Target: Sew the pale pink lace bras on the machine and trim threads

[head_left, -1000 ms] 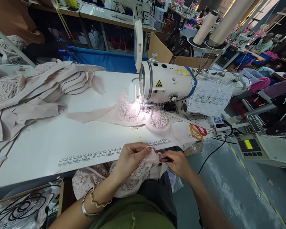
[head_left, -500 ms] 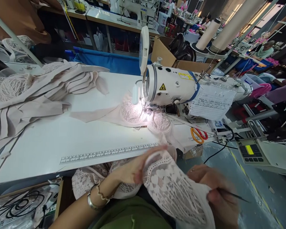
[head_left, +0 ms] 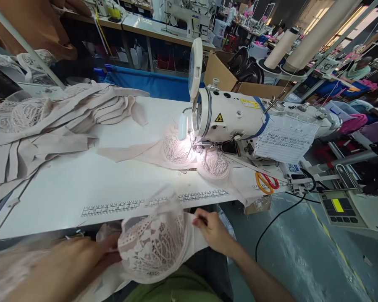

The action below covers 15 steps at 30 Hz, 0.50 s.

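Observation:
A pale pink lace bra cup [head_left: 151, 247] hangs in front of me at the near table edge. My left hand [head_left: 75, 260], blurred with motion, grips its left side. My right hand [head_left: 212, 233] pinches its right edge and also holds a thin dark tool. Under the lit needle of the white sewing machine [head_left: 236, 121] lies another lace bra [head_left: 189, 155] with a beige band stretched to the left.
A heap of beige bra pieces [head_left: 50, 126] covers the table's left end. Orange-handled scissors [head_left: 266, 182] lie right of the needle. A printed ruler [head_left: 129, 205] runs along the white table [head_left: 66, 184]. A control panel [head_left: 338, 207] sits at right, a black cable below.
The lace cup has swung from my right side to low centre-left. My left hand dropped down and left with it; my right hand moved up to the table edge.

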### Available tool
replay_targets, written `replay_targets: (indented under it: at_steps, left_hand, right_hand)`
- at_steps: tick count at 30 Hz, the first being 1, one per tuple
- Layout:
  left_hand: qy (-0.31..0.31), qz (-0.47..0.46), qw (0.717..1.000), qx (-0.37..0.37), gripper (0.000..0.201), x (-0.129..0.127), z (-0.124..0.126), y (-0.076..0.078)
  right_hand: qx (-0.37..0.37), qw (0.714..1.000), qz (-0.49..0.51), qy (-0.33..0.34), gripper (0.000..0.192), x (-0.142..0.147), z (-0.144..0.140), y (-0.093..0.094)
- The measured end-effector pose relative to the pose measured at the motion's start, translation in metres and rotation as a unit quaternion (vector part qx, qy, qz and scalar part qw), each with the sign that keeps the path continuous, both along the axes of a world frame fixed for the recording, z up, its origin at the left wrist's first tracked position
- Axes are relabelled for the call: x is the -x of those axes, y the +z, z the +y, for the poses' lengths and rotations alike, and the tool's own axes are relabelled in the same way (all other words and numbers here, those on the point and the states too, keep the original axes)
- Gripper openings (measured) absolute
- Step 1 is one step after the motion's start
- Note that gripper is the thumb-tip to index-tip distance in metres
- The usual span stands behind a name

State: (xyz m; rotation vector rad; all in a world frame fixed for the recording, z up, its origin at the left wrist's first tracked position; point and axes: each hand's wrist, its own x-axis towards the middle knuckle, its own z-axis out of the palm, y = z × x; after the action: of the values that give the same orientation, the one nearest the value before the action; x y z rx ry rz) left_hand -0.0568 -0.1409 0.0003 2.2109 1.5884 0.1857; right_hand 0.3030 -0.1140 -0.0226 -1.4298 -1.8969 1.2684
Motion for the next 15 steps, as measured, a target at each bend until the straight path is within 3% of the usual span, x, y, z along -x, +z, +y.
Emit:
replay_targets:
  at_steps: [2, 4, 6, 7, 9, 11, 13, 14, 15]
  left_hand:
    - [-0.049, 0.106, 0.986, 0.119, 0.035, -0.024, -0.004, -0.03]
    - [-0.054, 0.14, 0.976, 0.159, 0.04, -0.054, -0.006, -0.059]
    - [-0.068, 0.153, 0.98, 0.107, 0.041, -0.076, -0.008, -0.08]
    - [-0.087, 0.153, 0.983, 0.047, 0.04, -0.084, -0.009, -0.085]
    - [-0.155, 0.125, 0.975, -0.104, 0.039, -0.093, -0.006, -0.085]
    - [-0.266, 0.046, 0.933, -0.237, 0.034, -0.1, 0.008, -0.071]
    - [-0.373, -0.038, 0.876, -0.304, 0.019, -0.109, 0.039, -0.051]
    - [-0.396, -0.055, 0.859, -0.32, 0.014, -0.116, 0.059, -0.04]
    - [-0.384, -0.07, 0.859, -0.331, 0.011, -0.123, 0.081, -0.031]
  right_hand:
    - [0.021, 0.986, -0.16, 0.044, 0.025, 0.006, -0.002, -0.033]
    - [0.027, 0.944, -0.318, 0.087, 0.021, 0.007, -0.004, -0.055]
    - [0.027, 0.914, -0.39, 0.109, 0.025, 0.002, -0.004, -0.066]
    - [0.026, 0.909, -0.399, 0.114, 0.026, -0.002, -0.004, -0.068]
    - [0.017, 0.905, -0.406, 0.126, 0.025, -0.011, -0.003, -0.068]
    - [-0.065, 0.902, -0.399, 0.154, 0.023, -0.018, -0.001, -0.063]
    - [-0.244, 0.886, -0.347, 0.189, 0.024, -0.023, 0.003, -0.052]
    - [-0.349, 0.862, -0.307, 0.202, 0.027, -0.025, 0.008, -0.044]
    - [-0.44, 0.832, -0.268, 0.205, 0.03, -0.026, 0.014, -0.034]
